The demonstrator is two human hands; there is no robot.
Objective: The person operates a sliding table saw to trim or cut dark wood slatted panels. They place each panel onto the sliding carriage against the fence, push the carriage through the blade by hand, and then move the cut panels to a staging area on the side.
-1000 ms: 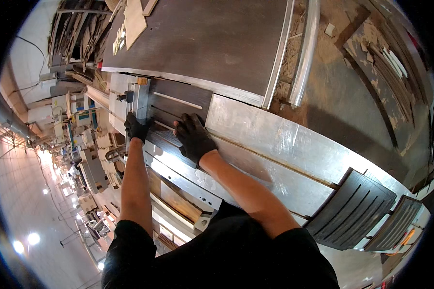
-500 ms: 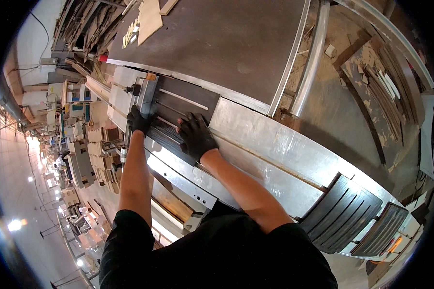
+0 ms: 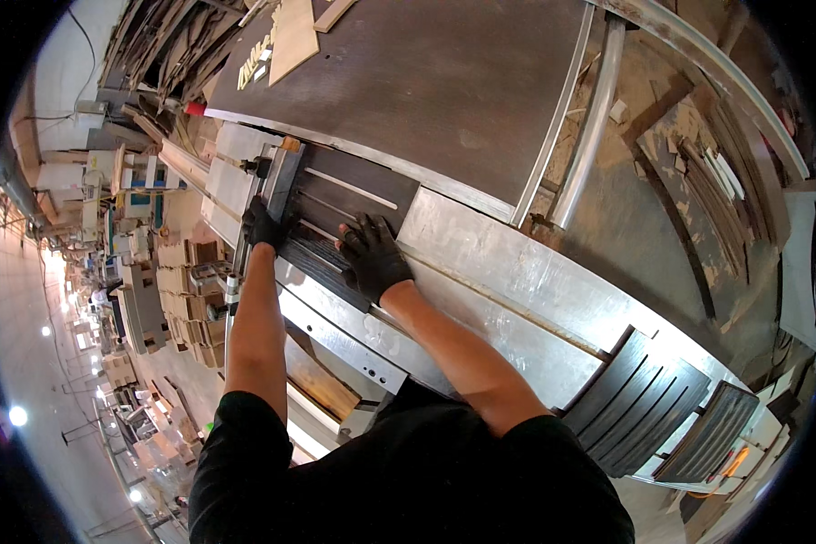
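A dark slotted board [image 3: 349,186] lies on the silver metal table [image 3: 490,245], its far end against a metal fence [image 3: 284,181]. My right hand [image 3: 374,258], in a black glove, rests on the near part of the board with its fingers spread. My left hand [image 3: 261,227], gloved the same way, is closed around the near part of the fence, beside the board's left edge. Some of its fingers are hidden. Between the hands, the near side of the board shows several dark ridges or stacked edges; I cannot tell which.
A large brown tabletop [image 3: 426,100] stands beyond, holding a light wood piece [image 3: 293,41] and small offcuts. At the table's right end lie a stack of dark slotted boards [image 3: 639,403] and another dark slotted board [image 3: 712,433]. A metal rail [image 3: 594,127] curves at the right.
The whole view has shifted slightly. Both hands keep nearly the same places on the fence and the board; the left fingers lie a little closer along the fence.
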